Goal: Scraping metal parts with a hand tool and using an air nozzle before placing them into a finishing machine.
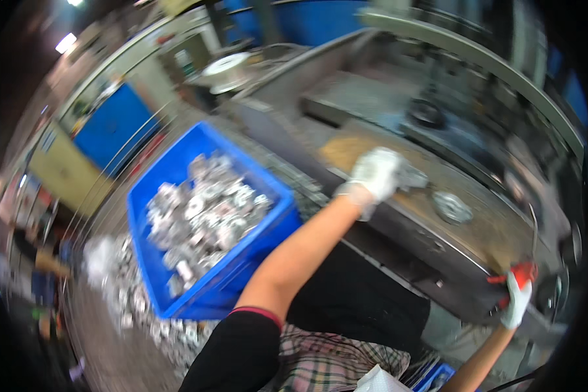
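Note:
My left hand (376, 172), in a white glove, is closed on a silver metal casting (411, 178) at the front of the machine's bed; its fingertips are partly blurred. A second round metal casting (452, 207) lies to the right of it on the brownish work surface (496, 225). At the far right my right hand (518, 304), also white-gloved, grips a red air blow gun (524, 271). The gun's thin bent metal tube points up and away from me.
A blue crate (225, 302) heaped with small metal castings (206, 202) stands left of my left arm. More castings (166, 330) lie in a pile below it. Behind the bed rises a machine column (431, 85). A pale round spool (228, 70) sits at the back.

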The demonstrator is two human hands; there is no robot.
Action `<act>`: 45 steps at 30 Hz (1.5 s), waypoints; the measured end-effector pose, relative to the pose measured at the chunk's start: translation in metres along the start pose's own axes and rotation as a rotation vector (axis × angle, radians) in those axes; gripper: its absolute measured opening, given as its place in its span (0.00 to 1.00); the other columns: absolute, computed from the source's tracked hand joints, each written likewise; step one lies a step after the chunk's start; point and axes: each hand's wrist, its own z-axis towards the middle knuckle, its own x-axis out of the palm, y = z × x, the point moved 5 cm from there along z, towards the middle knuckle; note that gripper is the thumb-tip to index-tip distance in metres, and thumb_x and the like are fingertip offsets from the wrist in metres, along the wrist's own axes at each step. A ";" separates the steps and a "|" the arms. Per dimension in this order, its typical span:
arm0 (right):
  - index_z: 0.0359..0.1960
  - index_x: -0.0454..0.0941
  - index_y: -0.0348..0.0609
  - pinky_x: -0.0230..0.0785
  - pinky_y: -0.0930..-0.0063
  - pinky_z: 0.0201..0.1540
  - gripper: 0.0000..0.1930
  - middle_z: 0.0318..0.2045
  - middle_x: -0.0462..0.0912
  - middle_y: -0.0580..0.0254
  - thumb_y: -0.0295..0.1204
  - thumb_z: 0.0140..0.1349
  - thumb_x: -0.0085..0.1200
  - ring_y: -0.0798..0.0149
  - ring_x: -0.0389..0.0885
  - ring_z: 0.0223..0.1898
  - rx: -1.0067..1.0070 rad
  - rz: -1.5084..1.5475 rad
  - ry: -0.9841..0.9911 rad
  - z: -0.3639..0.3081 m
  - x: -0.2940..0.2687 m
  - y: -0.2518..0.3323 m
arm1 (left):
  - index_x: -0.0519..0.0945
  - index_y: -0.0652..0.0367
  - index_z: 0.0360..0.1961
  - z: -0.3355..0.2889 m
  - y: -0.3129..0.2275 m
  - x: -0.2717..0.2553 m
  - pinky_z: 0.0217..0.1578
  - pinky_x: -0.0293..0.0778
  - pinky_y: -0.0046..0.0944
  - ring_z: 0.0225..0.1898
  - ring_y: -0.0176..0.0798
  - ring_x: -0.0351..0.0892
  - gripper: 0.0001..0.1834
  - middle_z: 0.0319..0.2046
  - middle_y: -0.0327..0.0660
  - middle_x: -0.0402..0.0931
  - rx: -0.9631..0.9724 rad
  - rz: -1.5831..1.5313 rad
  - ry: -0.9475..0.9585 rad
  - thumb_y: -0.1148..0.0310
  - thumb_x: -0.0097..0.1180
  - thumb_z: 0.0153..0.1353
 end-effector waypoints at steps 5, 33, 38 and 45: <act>0.41 0.74 0.38 0.66 0.77 0.34 0.11 0.27 0.79 0.64 0.26 0.57 0.59 0.70 0.76 0.27 0.091 0.113 -0.132 0.005 -0.015 0.005 | 0.85 0.54 0.20 0.055 -0.004 -0.008 0.44 0.73 0.44 0.38 0.51 0.80 0.05 0.27 0.45 0.82 0.082 -0.160 -0.130 0.69 0.58 0.45; 0.36 0.79 0.34 0.62 0.80 0.25 0.10 0.20 0.77 0.65 0.26 0.56 0.61 0.73 0.72 0.19 0.171 0.134 -0.145 0.001 0.004 0.026 | 0.83 0.49 0.40 0.197 0.055 0.070 0.45 0.74 0.50 0.44 0.56 0.78 0.15 0.39 0.49 0.80 0.065 0.293 -0.081 0.74 0.50 0.53; 0.36 0.78 0.34 0.62 0.79 0.26 0.10 0.19 0.76 0.66 0.27 0.57 0.60 0.73 0.72 0.19 0.179 0.135 -0.113 0.003 0.008 0.029 | 0.82 0.51 0.45 0.187 0.068 0.055 0.46 0.73 0.38 0.43 0.46 0.81 0.17 0.40 0.46 0.82 0.019 0.039 -0.052 0.79 0.53 0.54; 0.37 0.76 0.34 0.62 0.78 0.26 0.12 0.19 0.76 0.65 0.29 0.57 0.60 0.72 0.72 0.20 0.186 0.101 -0.100 0.007 0.005 0.025 | 0.77 0.62 0.53 0.107 0.009 0.044 0.55 0.68 0.36 0.53 0.40 0.76 0.21 0.50 0.49 0.78 -0.153 -0.440 -0.002 0.68 0.59 0.58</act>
